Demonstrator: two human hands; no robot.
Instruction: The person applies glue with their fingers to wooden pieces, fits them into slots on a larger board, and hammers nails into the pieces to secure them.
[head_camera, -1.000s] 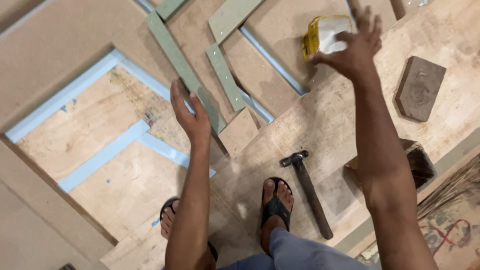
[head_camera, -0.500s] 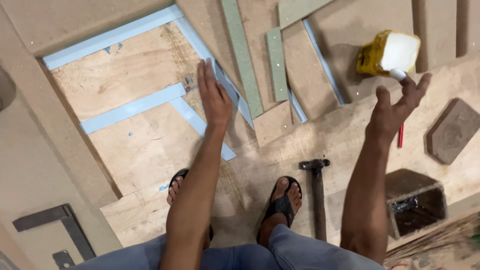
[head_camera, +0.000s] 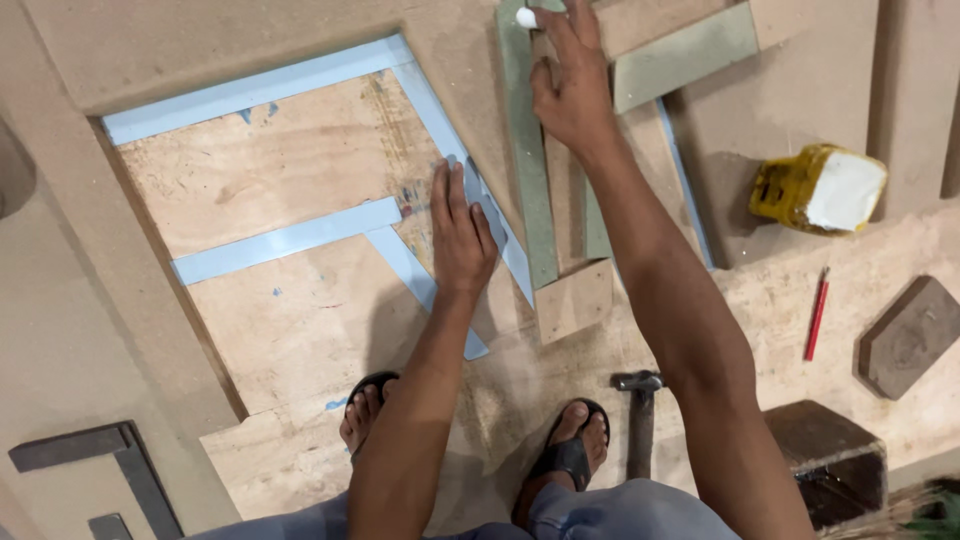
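Two hands in view, both the wearer's. Left hand (head_camera: 462, 235) flat, fingers spread, palm pressed on a pale blue laminate strip (head_camera: 470, 190) that runs diagonally along the edge of the plywood panel (head_camera: 290, 300); not gripping. Right hand (head_camera: 572, 85) reaches fwd, fingers curled loosely on the long grey-green board strip (head_camera: 530, 170) near its top end; a small white round object (head_camera: 526, 17) sits at the fingertips, can't tell what it is or if it's pinched. Blue strips: approx 4 visible on the panel, one along top, one crosswise mid-panel, two diagonal. Grey-green strips: 2 clear, the long upright one and a shorter angled one (head_camera: 690, 55) upper right. One small square MDF offcut (head_camera: 573, 300) just beside lower end of long strip. One yellow container with white top (head_camera: 818, 188), lying on its side, right; contents not visible. One red pencil (head_camera: 817, 313) below it. One hammer w/ dark head (head_camera: 638, 420) by right foot. One dark open box (head_camera: 825, 460) lower right, interior too dark to read. One dark metal square (head_camera: 100, 465) lower left. Two feet in black sandals (head_camera: 565, 455) on the floor.
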